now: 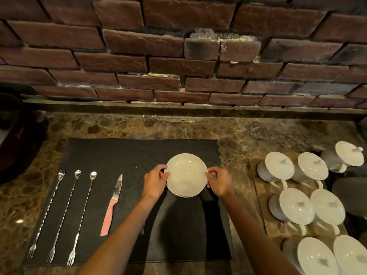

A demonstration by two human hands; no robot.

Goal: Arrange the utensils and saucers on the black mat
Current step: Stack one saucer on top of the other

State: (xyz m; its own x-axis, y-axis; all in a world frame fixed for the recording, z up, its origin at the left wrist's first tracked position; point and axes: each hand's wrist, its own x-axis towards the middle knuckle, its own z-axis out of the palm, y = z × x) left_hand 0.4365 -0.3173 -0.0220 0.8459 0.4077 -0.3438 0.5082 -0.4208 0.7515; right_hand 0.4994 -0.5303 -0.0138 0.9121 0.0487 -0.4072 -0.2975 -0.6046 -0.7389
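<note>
Black mat (111, 155) on the marble surface (238, 132). Left portion: three long twisted bar spoons with fork ends (65, 215), parallel and well apart. Next, a pink-handled knife (112, 205), blade pointing away.

Centre-right: white saucer (186, 175), over the mat, clamped at opposite rims by the left hand (155, 183) and right hand (219, 182), both grips closed on it. Whether it rests on the mat or hovers just above cannot be told.

Right, off the mat: lidded white cups (294, 205), clustered.

Risks, as judged: the saucer slipping from a fingertip hold and chipping; the left forearm brushing the knife handle.

Open room: bare mat behind and in front of the saucer; the mat's right edge lies near it.
</note>
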